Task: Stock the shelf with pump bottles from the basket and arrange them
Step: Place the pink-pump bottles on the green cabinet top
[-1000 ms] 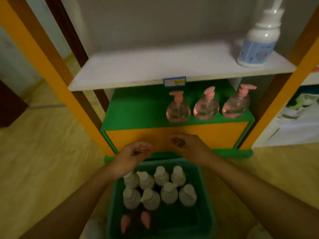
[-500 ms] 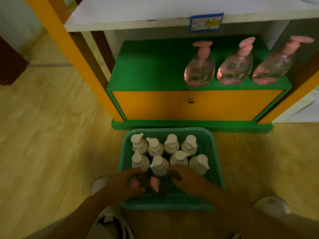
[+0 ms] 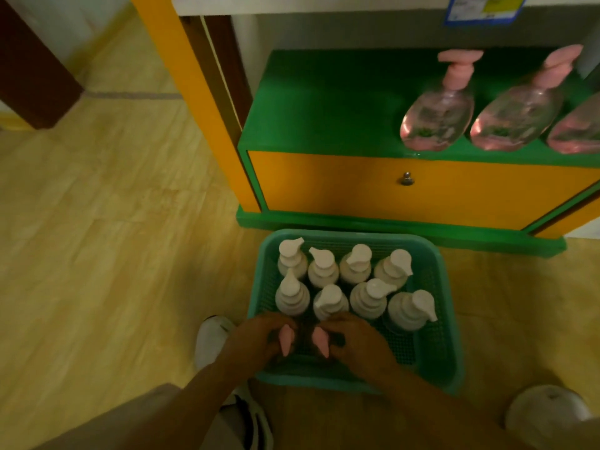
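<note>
Eight white pump bottles (image 3: 344,284) stand upright in the green basket (image 3: 448,319) on the floor, in two rows of four, their long axes vertical and their spouts turned various ways, mostly rightward. Two pink-pump bottles sit at the basket's near edge, one under each hand, spouts aimed toward the person. Three clear pink bottles (image 3: 438,121) stand in a row on the green shelf (image 3: 318,102) above the orange drawer front (image 3: 357,190); the rightmost is cut by the frame edge, and their heads tip away in the wide-angle view.

Going left to right: the left hand (image 3: 256,339) is curled around the left pink pump (image 3: 287,338), fingers wrapped about the neck; the right hand (image 3: 357,342) is curled likewise around the right pink pump (image 3: 320,341). The bottle bodies are hidden in shadow beneath.

Compared with half a second ago, both hands have closed more fully on the pink pumps, and the camera has dropped nearer, so the upper white shelf has nearly left the view.
</note>
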Motion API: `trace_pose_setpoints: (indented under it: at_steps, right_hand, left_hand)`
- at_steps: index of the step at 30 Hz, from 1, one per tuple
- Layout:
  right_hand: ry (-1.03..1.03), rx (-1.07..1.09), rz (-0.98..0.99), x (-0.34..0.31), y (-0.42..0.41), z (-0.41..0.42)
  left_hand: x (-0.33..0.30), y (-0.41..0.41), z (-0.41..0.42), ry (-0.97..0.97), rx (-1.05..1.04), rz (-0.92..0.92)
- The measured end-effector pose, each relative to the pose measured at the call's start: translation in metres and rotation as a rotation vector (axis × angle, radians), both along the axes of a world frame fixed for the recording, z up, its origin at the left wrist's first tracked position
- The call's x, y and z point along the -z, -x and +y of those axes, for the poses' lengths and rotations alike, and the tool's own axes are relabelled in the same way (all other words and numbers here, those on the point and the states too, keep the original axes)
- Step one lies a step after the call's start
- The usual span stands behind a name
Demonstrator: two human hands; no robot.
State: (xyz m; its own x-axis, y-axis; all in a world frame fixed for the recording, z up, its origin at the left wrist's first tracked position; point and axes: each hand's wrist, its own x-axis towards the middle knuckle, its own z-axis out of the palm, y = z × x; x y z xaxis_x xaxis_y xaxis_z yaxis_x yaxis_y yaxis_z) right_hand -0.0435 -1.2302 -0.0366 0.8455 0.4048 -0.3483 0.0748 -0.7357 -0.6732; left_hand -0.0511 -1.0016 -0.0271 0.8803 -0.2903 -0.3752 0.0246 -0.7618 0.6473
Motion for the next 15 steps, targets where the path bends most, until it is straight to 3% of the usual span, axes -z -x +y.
trace_pose_setpoints:
  at_steps: [7,15]
  right_hand:
    - [0.037,-0.042,-0.093,-0.015,0.003,-0.005]
    - [0.063,-0.105,-0.212,-0.104,-0.018,-0.046]
  left_hand:
    - [-0.024,-0.004,-0.004,0.025,-0.025,-0.012]
    - [-0.136,-0.045,-0.013,0.168,0.147,0.01]
